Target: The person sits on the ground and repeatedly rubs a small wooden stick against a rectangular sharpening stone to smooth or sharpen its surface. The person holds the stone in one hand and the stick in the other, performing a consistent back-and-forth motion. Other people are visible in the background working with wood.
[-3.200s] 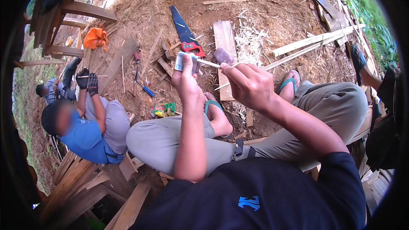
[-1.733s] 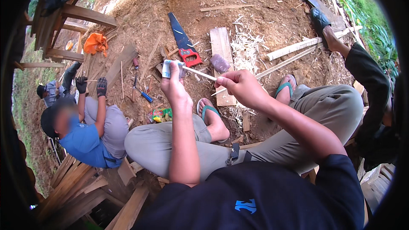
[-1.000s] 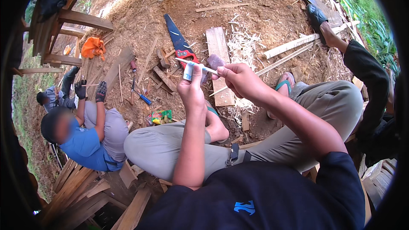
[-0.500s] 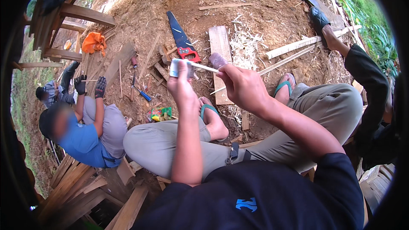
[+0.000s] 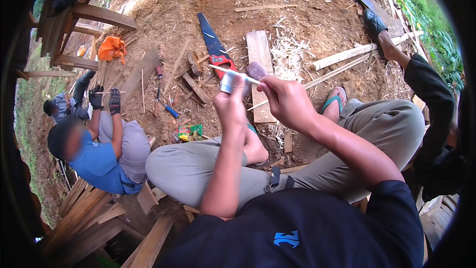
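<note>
A thin pale wooden stick [image 5: 216,68] runs slantwise in front of me. My right hand [image 5: 289,100] pinches its right end between thumb and fingers. Around the stick's middle, my left hand [image 5: 231,111] is closed on a small folded whitish-blue piece [image 5: 226,83], blurred, perhaps sandpaper or cloth. The stick's left tip sticks out past that piece. Just beyond my hands, a purplish-grey block [image 5: 256,70] lies on a flat plank [image 5: 259,44]. Left of it, a handsaw [image 5: 213,39] with a red handle rests on the dirt.
Wood shavings [image 5: 290,49] lie right of the plank. A wooden mallet [image 5: 195,63], a blue-handled tool [image 5: 171,111], a green packet [image 5: 189,132] and an orange cloth [image 5: 112,49] are on the left. A gloved co-worker [image 5: 101,161] sits there. Another person's leg [image 5: 391,47] extends at right.
My left hand has slid right along the stick with the folded piece, closer to my right hand. The stick's left end now shows beyond it.
</note>
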Tool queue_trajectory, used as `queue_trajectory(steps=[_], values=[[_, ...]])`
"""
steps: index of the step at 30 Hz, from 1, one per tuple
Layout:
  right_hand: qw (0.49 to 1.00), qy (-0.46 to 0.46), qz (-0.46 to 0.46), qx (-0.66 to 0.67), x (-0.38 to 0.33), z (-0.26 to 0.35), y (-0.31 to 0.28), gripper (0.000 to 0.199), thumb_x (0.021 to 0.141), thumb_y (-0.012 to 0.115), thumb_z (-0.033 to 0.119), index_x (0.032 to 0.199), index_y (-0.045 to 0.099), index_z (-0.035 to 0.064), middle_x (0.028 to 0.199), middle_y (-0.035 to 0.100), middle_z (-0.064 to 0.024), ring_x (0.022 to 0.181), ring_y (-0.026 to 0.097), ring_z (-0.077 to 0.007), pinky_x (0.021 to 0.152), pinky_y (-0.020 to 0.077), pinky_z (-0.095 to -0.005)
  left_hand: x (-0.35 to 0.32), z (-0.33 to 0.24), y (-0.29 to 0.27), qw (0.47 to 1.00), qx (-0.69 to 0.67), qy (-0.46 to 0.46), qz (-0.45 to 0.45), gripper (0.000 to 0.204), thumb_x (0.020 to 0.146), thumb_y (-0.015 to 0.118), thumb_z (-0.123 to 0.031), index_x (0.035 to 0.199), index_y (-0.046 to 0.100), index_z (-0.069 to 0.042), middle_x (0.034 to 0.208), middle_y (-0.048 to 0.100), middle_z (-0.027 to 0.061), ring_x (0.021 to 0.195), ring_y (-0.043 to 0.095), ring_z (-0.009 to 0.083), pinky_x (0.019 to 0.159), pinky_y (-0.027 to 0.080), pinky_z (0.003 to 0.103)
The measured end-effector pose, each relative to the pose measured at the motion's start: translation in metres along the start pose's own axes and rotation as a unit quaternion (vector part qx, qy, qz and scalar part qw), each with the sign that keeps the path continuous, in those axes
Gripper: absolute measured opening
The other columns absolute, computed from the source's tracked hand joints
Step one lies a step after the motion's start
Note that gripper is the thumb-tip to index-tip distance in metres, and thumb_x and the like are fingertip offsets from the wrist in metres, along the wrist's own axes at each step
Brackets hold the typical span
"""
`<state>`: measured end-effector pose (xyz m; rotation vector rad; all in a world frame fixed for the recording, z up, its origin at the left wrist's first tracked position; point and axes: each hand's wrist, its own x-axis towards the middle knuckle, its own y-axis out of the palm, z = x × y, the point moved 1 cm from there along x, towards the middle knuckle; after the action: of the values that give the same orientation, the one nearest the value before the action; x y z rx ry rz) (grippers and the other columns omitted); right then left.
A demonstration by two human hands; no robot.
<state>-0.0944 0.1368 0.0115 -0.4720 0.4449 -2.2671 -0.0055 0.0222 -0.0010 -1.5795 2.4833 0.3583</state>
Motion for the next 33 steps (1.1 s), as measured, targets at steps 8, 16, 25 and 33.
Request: queue_trajectory(steps=[8, 16, 25, 33], values=[[0.999, -0.018, 0.026, -0.008, 0.006, 0.007, -0.001, 0.012, 0.092, 0.058, 0.012, 0.095, 0.061, 0.0, 0.068, 0.059, -0.0219, 0.063, 0.061, -0.0393, 0.053, 0.0452, -0.044, 0.009, -0.007, -0.008, 0.997, 0.017, 0.051, 0.061, 0.02, 0.091, 0.068, -0.019, 0.1, 0.068, 0.0, 0.092, 0.068, 0.0031, 0.082, 0.06, 0.0088, 0.073, 0.046, 0.026], [0.98, -0.14, -0.005, -0.14, -0.004, 0.005, -0.003, 0.01, 0.089, 0.061, 0.009, 0.096, 0.062, 0.0014, 0.074, 0.064, -0.0183, 0.063, 0.063, -0.0362, 0.053, 0.0491, -0.0429, 0.03, -0.014, -0.031, 0.999, -0.012, 0.037, -0.039, 0.02, 0.092, 0.066, -0.023, 0.101, 0.068, -0.005, 0.091, 0.067, -0.0001, 0.073, 0.055, 0.0038, 0.063, 0.038, 0.021], [0.999, -0.013, 0.015, 0.039, 0.001, 0.004, 0.0, 0.014, 0.093, 0.059, 0.012, 0.093, 0.065, -0.0002, 0.067, 0.058, -0.0211, 0.055, 0.057, -0.0336, 0.052, 0.0441, -0.0395, 0.032, -0.02, -0.031, 0.998, -0.01, 0.063, -0.019, 0.02, 0.091, 0.068, -0.022, 0.098, 0.069, -0.003, 0.089, 0.068, 0.0031, 0.079, 0.062, 0.0095, 0.075, 0.047, 0.025], [0.955, 0.162, 0.145, 0.201, 0.002, 0.001, 0.0, 0.029, 0.1, 0.05, 0.026, 0.09, 0.067, 0.004, 0.055, 0.033, 0.0065, 0.055, 0.033, -0.0056, 0.049, 0.0284, -0.0276, 0.039, -0.028, -0.046, 0.997, 0.006, 0.061, -0.05, 0.02, 0.091, 0.068, -0.021, 0.099, 0.069, -0.003, 0.089, 0.069, 0.0038, 0.076, 0.061, 0.0081, 0.07, 0.046, 0.024]])
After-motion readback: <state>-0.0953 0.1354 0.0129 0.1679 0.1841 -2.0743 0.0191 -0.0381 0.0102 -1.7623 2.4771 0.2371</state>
